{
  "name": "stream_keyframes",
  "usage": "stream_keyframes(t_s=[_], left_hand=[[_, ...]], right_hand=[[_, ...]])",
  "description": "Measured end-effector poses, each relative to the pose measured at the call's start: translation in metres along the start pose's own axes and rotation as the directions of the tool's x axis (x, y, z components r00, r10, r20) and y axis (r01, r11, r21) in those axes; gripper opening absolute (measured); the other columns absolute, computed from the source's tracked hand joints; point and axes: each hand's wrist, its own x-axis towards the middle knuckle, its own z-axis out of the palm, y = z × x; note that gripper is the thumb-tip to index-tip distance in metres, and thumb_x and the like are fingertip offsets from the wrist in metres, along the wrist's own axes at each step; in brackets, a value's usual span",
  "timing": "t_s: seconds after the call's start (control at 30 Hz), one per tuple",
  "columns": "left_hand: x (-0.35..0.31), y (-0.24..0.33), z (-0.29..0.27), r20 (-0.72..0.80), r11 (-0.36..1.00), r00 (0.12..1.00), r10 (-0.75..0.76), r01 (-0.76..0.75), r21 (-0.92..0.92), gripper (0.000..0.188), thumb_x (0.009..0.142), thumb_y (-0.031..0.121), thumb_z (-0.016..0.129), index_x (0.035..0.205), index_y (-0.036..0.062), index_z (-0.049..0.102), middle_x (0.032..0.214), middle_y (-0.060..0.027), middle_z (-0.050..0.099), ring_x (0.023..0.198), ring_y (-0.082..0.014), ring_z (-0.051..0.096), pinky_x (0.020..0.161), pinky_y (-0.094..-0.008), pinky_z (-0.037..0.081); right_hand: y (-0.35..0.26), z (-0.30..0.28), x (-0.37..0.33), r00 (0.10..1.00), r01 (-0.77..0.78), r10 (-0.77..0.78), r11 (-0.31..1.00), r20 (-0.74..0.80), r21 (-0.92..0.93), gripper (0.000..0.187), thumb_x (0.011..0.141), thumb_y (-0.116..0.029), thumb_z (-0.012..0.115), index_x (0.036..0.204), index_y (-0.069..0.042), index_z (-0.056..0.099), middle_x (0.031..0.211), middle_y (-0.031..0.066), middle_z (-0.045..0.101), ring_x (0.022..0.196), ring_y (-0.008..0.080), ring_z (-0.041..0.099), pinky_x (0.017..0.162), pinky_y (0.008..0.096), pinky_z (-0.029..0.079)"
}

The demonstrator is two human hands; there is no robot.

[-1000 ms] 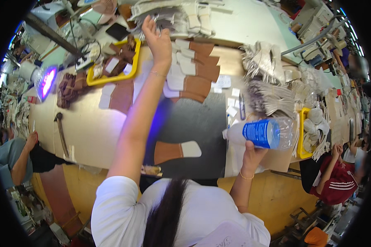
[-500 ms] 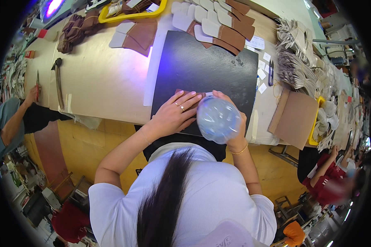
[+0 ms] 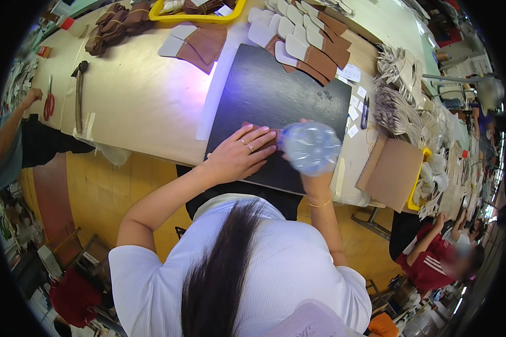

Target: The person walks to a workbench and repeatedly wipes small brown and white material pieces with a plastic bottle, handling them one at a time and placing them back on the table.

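My left hand (image 3: 242, 150) lies flat, fingers stretched, on a brown leather piece (image 3: 247, 124) on the black mat (image 3: 281, 84). Most of that piece is hidden beneath it. Just to its right, my right hand (image 3: 316, 182) grips a clear plastic bottle (image 3: 311, 149) with a bluish tint. The bottle's round bottom faces up toward me and covers most of the right fingers and whatever is directly under it. Beyond the mat's far edge, overlapping brown pieces with pale tips (image 3: 315, 48) are fanned out.
More brown pieces (image 3: 199, 45) lie left of the mat, near a yellow tray (image 3: 202, 18) and a hammer (image 3: 79, 95). Snips (image 3: 365, 112), white paper tags (image 3: 352, 131), strap bundles (image 3: 399, 101) and brown board (image 3: 396, 174) lie right. Red-handled scissors (image 3: 49, 104) lie near a co-worker's hand (image 3: 32, 97).
My right hand and the bottle have shifted right, away from my left hand, which stays on the leather piece. The co-worker's hand at left has come off the scissors. The whole view has shifted slightly.
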Motion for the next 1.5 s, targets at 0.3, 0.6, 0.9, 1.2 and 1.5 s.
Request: stream_keyframes(t_s=[0.3, 0.6, 0.9, 1.2, 1.5], left_hand=[[0.0, 0.002, 0.006, -0.044, 1.0, 0.999, -0.003, 0.004, 0.012, 0.041, 0.083, 0.021, 0.064, 0.122, 0.01, 0.06, 0.139, -0.0106, 0.049, 0.132, -0.0269, 0.042, 0.112, -0.0479, 0.03], [0.001, 0.005, 0.006, -0.083, 1.0, 0.996, -0.026, 0.026, 0.0, 0.035, 0.083, 0.02, 0.065, 0.116, 0.0103, 0.064, 0.133, -0.01, 0.054, 0.127, -0.0271, 0.046, 0.109, -0.0469, 0.032], [0.037, 0.002, -0.011, -0.077, 0.997, 0.996, -0.05, 0.044, -0.07, 0.012, 0.08, 0.014, 0.07, 0.09, 0.0075, 0.066, 0.104, -0.0068, 0.06, 0.102, -0.0254, 0.055, 0.091, -0.0393, 0.041], [0.049, 0.013, -0.016, -0.044, 0.945, 0.948, -0.315, 0.31, -0.101, 0.034, 0.079, 0.015, 0.073, 0.109, 0.0053, 0.062, 0.114, -0.0102, 0.054, 0.106, -0.0286, 0.051, 0.089, -0.0404, 0.041], [0.068, 0.009, -0.03, 0.328, 0.763, 0.793, -0.513, 0.597, -0.249, 0.039, 0.076, 0.012, 0.075, 0.111, 0.0042, 0.058, 0.097, -0.0123, 0.06, 0.094, -0.0318, 0.057, 0.087, -0.0389, 0.044]], right_hand=[[0.014, 0.001, 0.008, 0.978, 0.146, -0.166, 0.978, -0.13, -0.147, 0.044, 0.077, -0.009, 0.076, 0.118, -0.002, 0.061, 0.114, 0.0136, 0.065, 0.102, 0.0297, 0.064, 0.089, 0.0391, 0.05], [0.016, -0.027, 0.019, 0.986, -0.085, 0.077, 0.995, -0.146, -0.049, 0.032, 0.076, -0.009, 0.079, 0.105, -0.002, 0.068, 0.1, 0.0096, 0.071, 0.092, 0.023, 0.067, 0.08, 0.0348, 0.052], [0.033, -0.029, 0.033, 0.97, -0.072, 0.063, 0.997, -0.236, -0.034, 0.053, 0.072, -0.005, 0.078, 0.122, -0.002, 0.059, 0.104, 0.0163, 0.07, 0.092, 0.0279, 0.07, 0.08, 0.0352, 0.054], [0.128, -0.107, 0.159, 0.781, -0.051, 0.18, 0.973, -0.598, 0.226, 0.062, 0.078, -0.029, 0.081, 0.121, 0.005, 0.051, 0.111, 0.0172, 0.066, 0.098, 0.0217, 0.064, 0.089, 0.0332, 0.048], [0.156, -0.087, 0.191, 0.779, -0.225, 0.239, 0.969, -0.58, 0.097, 0.079, 0.074, -0.045, 0.08, 0.126, 0.005, 0.047, 0.11, 0.0228, 0.065, 0.101, 0.0359, 0.065, 0.09, 0.0395, 0.048]])
